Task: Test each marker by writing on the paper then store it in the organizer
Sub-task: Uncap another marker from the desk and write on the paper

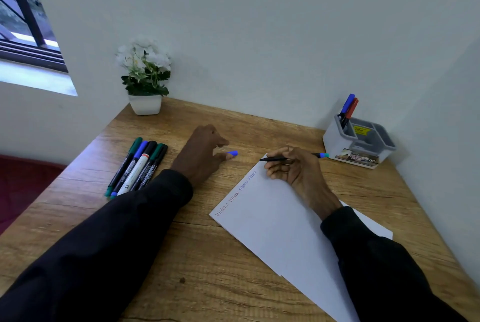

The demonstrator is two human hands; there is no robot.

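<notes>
Gripping the marker [275, 159], the right hand [298, 171] is working at the very corner of the paper [272, 217], the left hand [202, 152] pinching its cap [233, 153]; ink could be straying onto the desk [207, 269].

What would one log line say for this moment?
right hand: holds uncapped black-barrelled blue marker at white paper | left hand: pinches blue plastic cap | grey organizer: two markers | wooden desk: five markers

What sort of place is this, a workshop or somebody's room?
Likely a quiet study corner at home or in a small office: a wooden desk, a potted flower near a window, and a grey organizer with markers standing in it.
</notes>
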